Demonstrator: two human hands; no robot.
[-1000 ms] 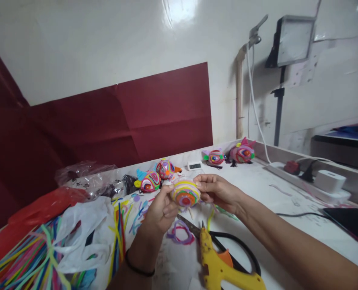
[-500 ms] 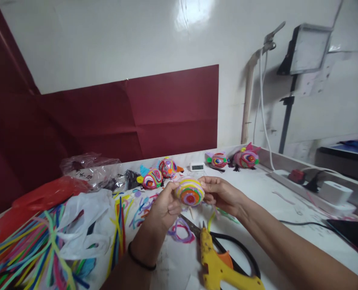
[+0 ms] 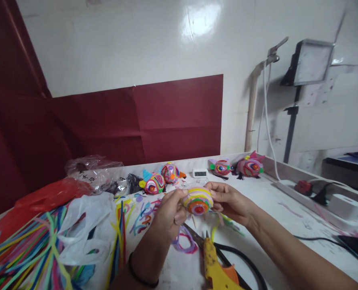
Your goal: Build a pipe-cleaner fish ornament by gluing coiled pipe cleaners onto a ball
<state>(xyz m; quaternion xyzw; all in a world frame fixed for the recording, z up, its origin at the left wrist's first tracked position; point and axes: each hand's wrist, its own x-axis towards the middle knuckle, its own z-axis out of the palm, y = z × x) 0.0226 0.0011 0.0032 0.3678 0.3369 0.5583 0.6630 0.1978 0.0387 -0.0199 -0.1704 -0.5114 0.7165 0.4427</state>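
A round ball covered in coiled pipe cleaners (image 3: pixel 198 200) is held up between my two hands above the table. Rings of red, orange, green, purple, pink and yellow show on its near side. My left hand (image 3: pixel 171 207) pinches its left edge with thumb and fingers. On the opposite edge, my right hand (image 3: pixel 227 198) grips it the same way, partly hiding that side. Just below lie a yellow glue gun (image 3: pixel 213 262), dark scissors (image 3: pixel 198 238) and a loop of purple and pink pipe cleaners (image 3: pixel 185 240).
Loose pipe cleaners (image 3: pixel 31 249) and a white plastic bag (image 3: pixel 85 225) cover the left side. Finished colourful figures (image 3: pixel 153 183) stand at the back beside a small digital clock (image 3: pixel 200 173). A power strip (image 3: pixel 324 205) runs along the right edge.
The view has tipped up a little, so the scene sits lower in the picture. The ball is tilted slightly, its ringed face pointing further down. Both hands keep their hold.
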